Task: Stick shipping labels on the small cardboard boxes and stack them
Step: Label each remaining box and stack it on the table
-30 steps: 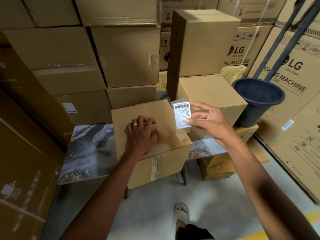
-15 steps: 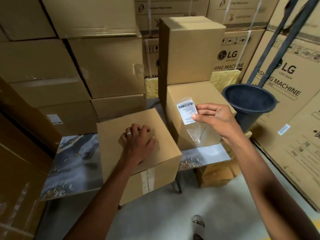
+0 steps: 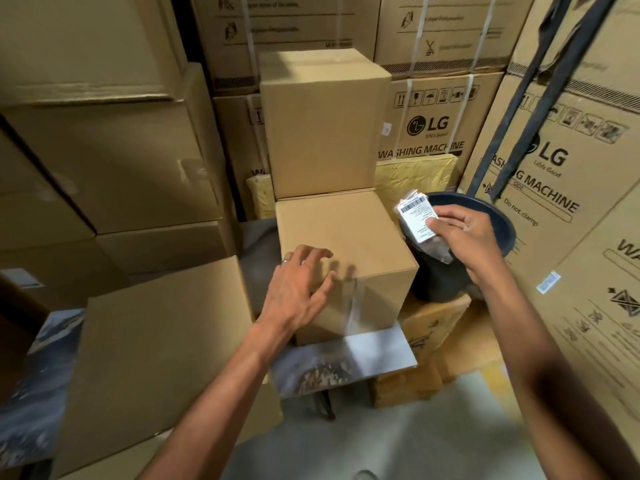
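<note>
My right hand [image 3: 465,237] pinches a white barcode shipping label [image 3: 415,216] with clear backing hanging below it, held over the black bin. My left hand [image 3: 298,289], fingers spread, reaches onto the near left corner of a small cardboard box [image 3: 360,237] on the table. A second small box [image 3: 322,123] is stacked on top of that one. Another cardboard box [image 3: 156,348] sits at the near left of the table, untouched by either hand.
A black bin [image 3: 450,278] stands right of the table on flattened cartons. The marble-patterned table [image 3: 346,362] carries the boxes. Large LG washing machine cartons [image 3: 561,168] and plain cartons [image 3: 104,161] wall in the back and both sides. Grey floor lies below.
My left hand left the near left box and moved right to the lower stacked box. My right hand carried the label right, to above the bin. The view shifted rightward.
</note>
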`<act>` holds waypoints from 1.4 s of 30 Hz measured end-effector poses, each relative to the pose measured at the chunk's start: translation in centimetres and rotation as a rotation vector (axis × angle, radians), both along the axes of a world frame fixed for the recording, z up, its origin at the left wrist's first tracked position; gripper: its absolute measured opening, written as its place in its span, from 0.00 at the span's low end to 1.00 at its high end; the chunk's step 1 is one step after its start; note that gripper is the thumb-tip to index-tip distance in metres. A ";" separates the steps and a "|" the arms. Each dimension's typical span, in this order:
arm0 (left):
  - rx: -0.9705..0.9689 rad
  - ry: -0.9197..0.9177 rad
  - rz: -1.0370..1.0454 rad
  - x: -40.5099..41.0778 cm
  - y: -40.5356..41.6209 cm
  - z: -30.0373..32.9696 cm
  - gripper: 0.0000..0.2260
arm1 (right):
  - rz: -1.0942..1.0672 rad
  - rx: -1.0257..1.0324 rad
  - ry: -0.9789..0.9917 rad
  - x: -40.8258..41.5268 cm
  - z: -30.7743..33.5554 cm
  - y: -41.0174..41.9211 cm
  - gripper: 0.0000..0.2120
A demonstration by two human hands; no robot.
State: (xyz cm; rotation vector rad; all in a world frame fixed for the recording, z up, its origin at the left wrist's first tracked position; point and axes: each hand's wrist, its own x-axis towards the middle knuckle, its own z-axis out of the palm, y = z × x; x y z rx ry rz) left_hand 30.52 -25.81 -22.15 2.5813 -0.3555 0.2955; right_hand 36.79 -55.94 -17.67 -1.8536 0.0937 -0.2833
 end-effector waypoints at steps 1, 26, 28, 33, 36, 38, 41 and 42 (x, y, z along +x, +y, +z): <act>0.011 -0.012 -0.021 0.7 -1.2 0.1 0.24 | -0.050 0.003 0.005 1.1 -0.6 -1.3 0.10; 0.270 -0.034 -0.049 7.6 -8.6 -3.1 0.20 | 0.043 -0.648 0.352 12.5 -8.3 -11.2 0.07; 0.261 -0.044 -0.055 7.5 -8.5 -3.2 0.20 | 0.012 -0.625 0.363 12.7 -8.3 -11.3 0.06; 0.239 -0.036 -0.067 7.5 -8.5 -3.0 0.20 | -0.033 -0.539 0.292 13.0 -7.5 -11.7 0.01; 0.196 0.004 -0.107 7.5 -8.1 -2.5 0.21 | 0.064 -0.404 0.226 12.1 -5.9 -10.8 0.03; 0.139 0.035 -0.128 7.5 -7.3 -2.1 0.21 | 0.164 -0.326 0.212 11.0 -4.7 -9.2 0.04; 0.063 0.051 -0.148 7.3 -5.8 -1.3 0.23 | 0.290 -0.284 0.213 9.4 -3.1 -6.5 0.05; 0.023 0.048 -0.146 7.1 -5.2 -1.0 0.23 | 0.319 -0.269 0.202 8.9 -2.6 -5.5 0.05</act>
